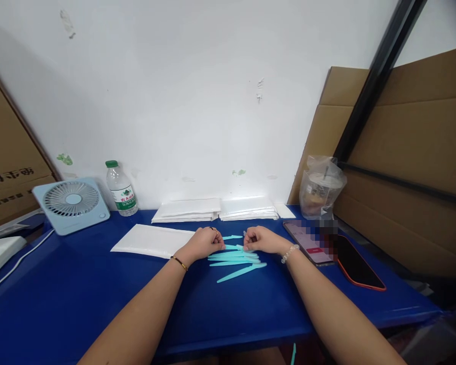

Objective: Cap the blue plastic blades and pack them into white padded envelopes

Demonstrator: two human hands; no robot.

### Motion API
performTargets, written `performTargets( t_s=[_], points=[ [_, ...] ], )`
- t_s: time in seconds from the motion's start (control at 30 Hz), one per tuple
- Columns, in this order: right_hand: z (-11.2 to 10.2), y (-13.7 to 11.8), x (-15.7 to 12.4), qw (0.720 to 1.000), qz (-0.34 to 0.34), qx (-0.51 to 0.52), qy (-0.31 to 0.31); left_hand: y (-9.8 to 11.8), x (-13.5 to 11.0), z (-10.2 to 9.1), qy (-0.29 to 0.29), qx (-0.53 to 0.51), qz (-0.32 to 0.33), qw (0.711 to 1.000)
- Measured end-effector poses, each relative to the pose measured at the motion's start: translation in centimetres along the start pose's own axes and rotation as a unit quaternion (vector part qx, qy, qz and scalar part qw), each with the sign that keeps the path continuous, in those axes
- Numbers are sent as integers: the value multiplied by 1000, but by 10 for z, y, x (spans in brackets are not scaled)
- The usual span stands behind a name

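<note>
Head view: bag (319, 162) holds cup (319, 191); left fingers (218, 244) pinch turquoise stick (231, 247).

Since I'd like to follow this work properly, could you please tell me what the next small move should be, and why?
Perhaps the right hand should straighten the nearest turquoise stick on the table: it slants away from the pile just beyond it, and that hand is close by.
</note>
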State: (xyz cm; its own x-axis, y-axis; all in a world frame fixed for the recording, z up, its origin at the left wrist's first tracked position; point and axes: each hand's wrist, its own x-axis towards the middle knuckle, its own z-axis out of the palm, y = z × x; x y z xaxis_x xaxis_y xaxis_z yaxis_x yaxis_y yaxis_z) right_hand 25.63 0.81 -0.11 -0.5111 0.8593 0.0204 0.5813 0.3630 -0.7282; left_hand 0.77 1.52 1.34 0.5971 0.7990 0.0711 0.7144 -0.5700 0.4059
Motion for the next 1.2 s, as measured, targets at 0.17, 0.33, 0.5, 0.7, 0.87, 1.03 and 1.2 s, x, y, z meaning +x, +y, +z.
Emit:
performTargets(
  t_s=[0.17, 0.33, 0.5, 0.7, 0.87, 1.03, 1.2],
  points=[
    [-12, 13, 1, 996, 37, -20, 74, -7, 5, 0, 94, 36, -50, 994],
    [-13, 15, -1, 992, 23, -59, 106, -8, 5, 3, 91, 35, -50, 994],
    [-1, 2, -1, 994, -24, -88, 60, -4, 3, 4, 59, 46, 8, 997],
    [1, 3, 1, 998, -6, -63, 22, -4, 6, 8, 40, 30, -15, 999],
    [-14, 7, -4, 994, 12, -84, 75, -8, 5, 5, 61, -4, -81, 995],
    [-23, 9, -12, 996, 15, -68, 54, -6, 4, 8, 92, -12, -93, 991],
    [-16, 1, -15, 996, 6, -81, -25, 5, 1, 9, 65, -19, -27, 997]
  ],
)
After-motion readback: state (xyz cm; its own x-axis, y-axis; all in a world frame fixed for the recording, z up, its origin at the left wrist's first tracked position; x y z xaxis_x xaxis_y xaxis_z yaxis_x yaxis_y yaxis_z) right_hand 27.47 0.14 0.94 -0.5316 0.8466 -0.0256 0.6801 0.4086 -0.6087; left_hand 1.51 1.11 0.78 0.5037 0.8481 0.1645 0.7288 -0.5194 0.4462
